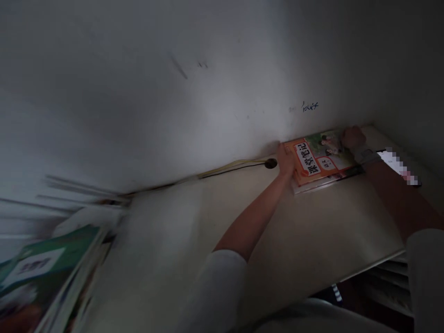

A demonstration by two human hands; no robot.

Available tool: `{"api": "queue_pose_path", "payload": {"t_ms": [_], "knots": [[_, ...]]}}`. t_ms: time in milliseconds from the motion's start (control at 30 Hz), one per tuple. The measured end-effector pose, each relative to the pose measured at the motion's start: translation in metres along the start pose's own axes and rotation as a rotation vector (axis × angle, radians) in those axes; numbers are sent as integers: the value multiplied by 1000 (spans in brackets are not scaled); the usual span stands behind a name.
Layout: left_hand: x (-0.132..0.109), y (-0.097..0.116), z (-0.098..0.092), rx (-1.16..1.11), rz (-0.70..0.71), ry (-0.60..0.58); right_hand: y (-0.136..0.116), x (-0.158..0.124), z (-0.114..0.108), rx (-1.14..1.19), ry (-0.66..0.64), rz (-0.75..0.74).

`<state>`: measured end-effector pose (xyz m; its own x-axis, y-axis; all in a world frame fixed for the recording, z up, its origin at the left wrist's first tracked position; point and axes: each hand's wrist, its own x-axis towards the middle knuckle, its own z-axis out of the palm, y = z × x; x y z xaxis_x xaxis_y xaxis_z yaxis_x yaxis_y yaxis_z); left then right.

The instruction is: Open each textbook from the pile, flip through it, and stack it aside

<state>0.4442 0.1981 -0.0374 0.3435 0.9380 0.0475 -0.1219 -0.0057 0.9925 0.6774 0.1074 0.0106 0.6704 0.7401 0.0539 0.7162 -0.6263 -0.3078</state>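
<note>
A small stack of books lies flat on the pale desk (239,231), against the wall. On top is an orange workbook (314,157) with large Chinese characters and a picture of figures on its cover; the edge of another book shows beneath it. My left hand (286,159) grips the left end of the stack, its fingertips at the wall side. At the opposite end my right hand (354,138) is closed on the stack's far corner, its fingers curled and partly hidden. A light band circles the right wrist.
A lit phone (398,167) lies right of my right forearm. Cables (229,165) run along the wall into a round desk hole (271,163). At lower left stand stacked books (45,268), blurred, beside a wire rack (83,194). The wall (208,101) bears pen marks.
</note>
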Motion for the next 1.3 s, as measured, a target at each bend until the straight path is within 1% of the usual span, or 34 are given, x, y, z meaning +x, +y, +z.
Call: {"api": "queue_pose_path", "payload": {"t_ms": [67, 133, 200, 233, 267, 300, 333, 400, 433, 467, 500, 533, 600, 633, 667, 700, 733, 800, 900, 1000, 1100, 1200, 1300], "knots": [[1, 3, 0, 95, 46, 35, -6, -10, -1, -21, 54, -41], [2, 11, -5, 239, 96, 72, -15, -19, -2, -34, 108, -133], [-2, 25, -17, 356, 119, 94, -28, -30, -5, -41, 158, -264], [-8, 33, -28, 411, 138, 82, -36, -37, -6, -39, 178, -336], [-17, 43, -41, 475, 179, 44, -46, -47, -7, -30, 196, -406], [-29, 54, -56, 559, 243, -30, -56, -58, -6, -15, 207, -477], [-45, 65, -74, 676, 322, -128, -67, -71, -5, 8, 213, -559], [-85, 86, -116, 949, 472, -359, -89, -103, 2, 67, 193, -761], [-106, 95, -140, 1106, 486, -418, -100, -121, 9, 94, 171, -866], [-126, 102, -163, 1265, 446, -435, -110, -140, 17, 110, 142, -963], [-145, 106, -188, 1407, 358, -399, -121, -159, 26, 111, 109, -1042], [-161, 108, -212, 1527, 243, -342, -130, -177, 36, 96, 73, -1105], [-186, 104, -256, 1681, -5, -188, -149, -210, 57, 26, -13, -1194], [-196, 99, -275, 1718, -119, -135, -157, -224, 67, -16, -64, -1225], [-204, 92, -291, 1727, -212, -118, -165, -235, 76, -51, -110, -1246], [-210, 85, -303, 1719, -274, -126, -172, -244, 83, -75, -149, -1256], [-216, 78, -311, 1704, -301, -143, -178, -252, 89, -86, -179, -1257], [-227, 65, -318, 1675, -259, -161, -187, -262, 97, -84, -207, -1256], [-238, 51, -314, 1654, -142, -105, -195, -270, 99, -74, -205, -1247], [-241, 47, -311, 1632, -98, -73, -197, -275, 99, -74, -203, -1228], [-242, 49, -311, 1617, -83, -67, -196, -278, 101, -48, -197, -1216], [-255, 52, -305, 1632, -17, -135, -194, -279, 107, -11, -178, -1200], [-283, 52, -290, 1662, 72, -278, -190, -279, 114, 9, -155, -1185]]}}
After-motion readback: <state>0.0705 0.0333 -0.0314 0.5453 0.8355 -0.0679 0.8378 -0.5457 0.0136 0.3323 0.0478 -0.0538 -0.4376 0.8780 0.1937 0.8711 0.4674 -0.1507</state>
